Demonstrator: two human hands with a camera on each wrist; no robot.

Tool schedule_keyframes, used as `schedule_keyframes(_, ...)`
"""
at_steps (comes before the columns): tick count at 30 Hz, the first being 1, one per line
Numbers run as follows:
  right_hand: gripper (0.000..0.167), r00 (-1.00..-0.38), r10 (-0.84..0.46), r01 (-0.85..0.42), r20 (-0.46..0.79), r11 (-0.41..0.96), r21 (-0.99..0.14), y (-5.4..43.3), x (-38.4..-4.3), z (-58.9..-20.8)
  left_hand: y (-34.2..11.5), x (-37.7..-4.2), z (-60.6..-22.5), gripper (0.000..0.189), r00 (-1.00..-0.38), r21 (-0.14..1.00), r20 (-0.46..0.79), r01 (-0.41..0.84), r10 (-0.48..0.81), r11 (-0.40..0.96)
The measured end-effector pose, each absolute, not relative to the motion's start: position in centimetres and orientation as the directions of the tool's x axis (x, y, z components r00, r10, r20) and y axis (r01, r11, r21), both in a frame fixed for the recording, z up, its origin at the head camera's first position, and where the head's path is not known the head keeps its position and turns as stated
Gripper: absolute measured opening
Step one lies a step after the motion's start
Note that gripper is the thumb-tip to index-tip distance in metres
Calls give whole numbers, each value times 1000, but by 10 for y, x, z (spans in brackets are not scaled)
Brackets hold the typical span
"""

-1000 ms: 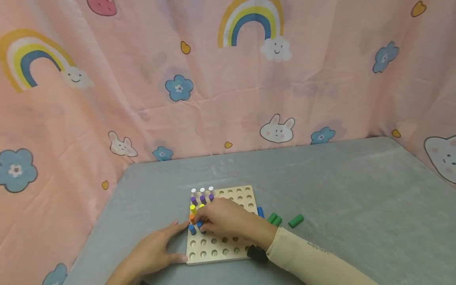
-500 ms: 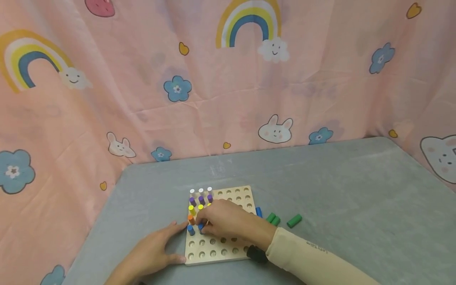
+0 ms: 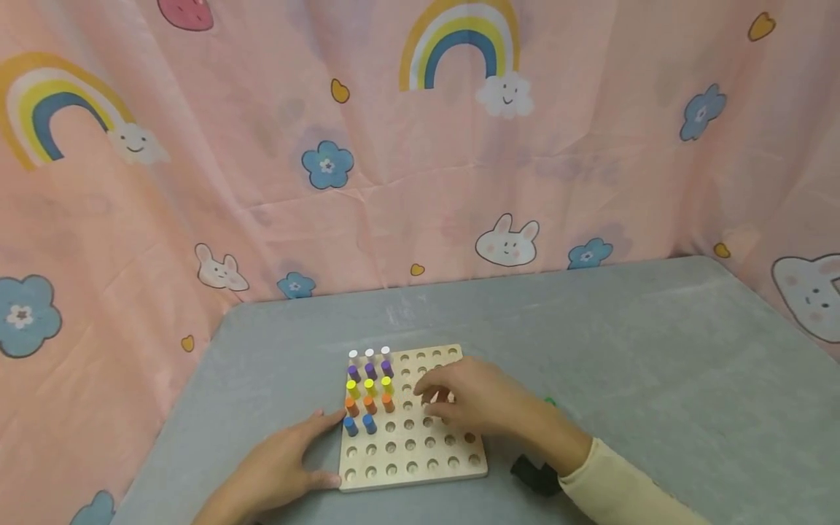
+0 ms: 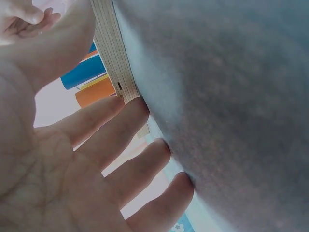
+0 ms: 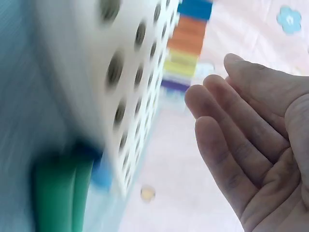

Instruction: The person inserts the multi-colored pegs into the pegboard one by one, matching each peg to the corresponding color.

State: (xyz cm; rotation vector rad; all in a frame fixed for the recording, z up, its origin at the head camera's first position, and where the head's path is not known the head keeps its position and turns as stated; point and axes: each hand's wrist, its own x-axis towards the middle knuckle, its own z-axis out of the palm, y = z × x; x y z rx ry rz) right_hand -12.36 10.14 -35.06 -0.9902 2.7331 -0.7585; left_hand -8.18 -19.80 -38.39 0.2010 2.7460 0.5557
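A pale wooden pegboard (image 3: 421, 456) lies on the table, with upright pegs in its left columns. Three white pegs (image 3: 370, 354), three purple pegs (image 3: 370, 371), three yellow pegs (image 3: 370, 388) and three orange pegs (image 3: 370, 405) form rows, with two blue pegs (image 3: 370, 424) in front. My left hand (image 3: 278, 459) rests at the board's left side, index fingertip and thumb touching its edge, fingers fairly straight. Over the right half of the board, my right hand (image 3: 475, 397) has loosely bent fingers and holds nothing; the right wrist view shows its bare palm (image 5: 275, 193).
Green pegs (image 5: 58, 193) lie on the table right of the board, mostly hidden by my right forearm in the head view. A blue peg (image 5: 100, 174) lies near them, blurred. A pink printed curtain (image 3: 394, 204) hangs behind the grey table (image 3: 623, 350).
My right hand has let go of the second blue peg, which stands in its hole, and has moved right across the board. My left hand has stayed at the board's edge.
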Motion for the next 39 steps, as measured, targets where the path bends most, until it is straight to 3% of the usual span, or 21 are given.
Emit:
schedule_keyframes(7,21,-807,-587,-540,58,695,-475,141,-125,-352,-199,-81,-382,90,-937,396,-290,70,197,916)
schedule_keyframes(14,29,-840,-543,-472,-9,739,-481,161,-115,-358,-198,-80,-385,89,-936,402,-290,71,200,913)
schedule_keyframes(29,26,-901,-432,-407,41,809,-425,156,-121,-383,-198,-81,-384,89,-937,402,-282,79,205,912)
schedule_keyframes(39,25,-952,-305,-276,-8,872,-404,155,-123,-383,-201,-81,-385,89,-936,410,-271,97,223,907)
